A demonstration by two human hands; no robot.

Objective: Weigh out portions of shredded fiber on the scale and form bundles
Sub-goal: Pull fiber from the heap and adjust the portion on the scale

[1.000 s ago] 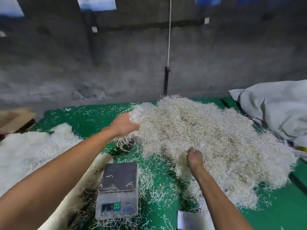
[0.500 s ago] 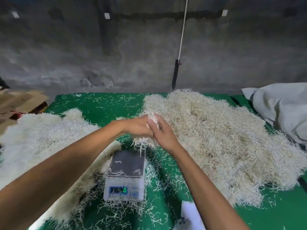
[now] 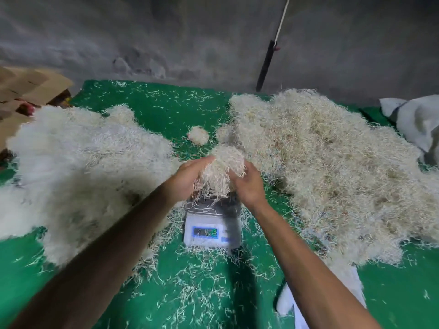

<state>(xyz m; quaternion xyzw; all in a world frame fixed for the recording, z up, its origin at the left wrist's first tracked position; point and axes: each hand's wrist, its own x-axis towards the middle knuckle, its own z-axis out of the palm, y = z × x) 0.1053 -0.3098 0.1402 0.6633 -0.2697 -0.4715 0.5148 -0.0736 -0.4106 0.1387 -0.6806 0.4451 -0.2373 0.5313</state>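
Green mat (image 3: pixel 166 108): I am seeing it covering the whole worktop, with loose strands scattered all over it.
Right heap (image 3: pixel 332 167): I am looking at the biggest mass of shredded fiber, tan and tangled, lying on the right side of the mat and reaching toward the back wall.
Left heap (image 3: pixel 78 162): a paler, whiter spread of fiber is lying on the left side, blurred at its outer edge.
Grey sack (image 3: pixel 418 119): it is lying crumpled at the far right edge, just beside the right heap.
Cardboard (image 3: pixel 31 89): flattened pieces are sitting off the mat at the far left.
Scale (image 3: pixel 212 222): it is sitting between the two heaps in the middle of the mat, display facing me; I cannot read the digits.
Portion of fiber (image 3: pixel 222 169): I am holding it up above the scale platform, with strands hanging down toward the platform.
Left hand (image 3: pixel 187 176): it is cupping the portion from the left, fingers curling round it.
Right hand (image 3: pixel 247 184): it is cupping the portion from the right, fingers curling into the strands.
Small tuft (image 3: pixel 198 135): a little clump is lying apart on the mat behind the hands, between the heaps.
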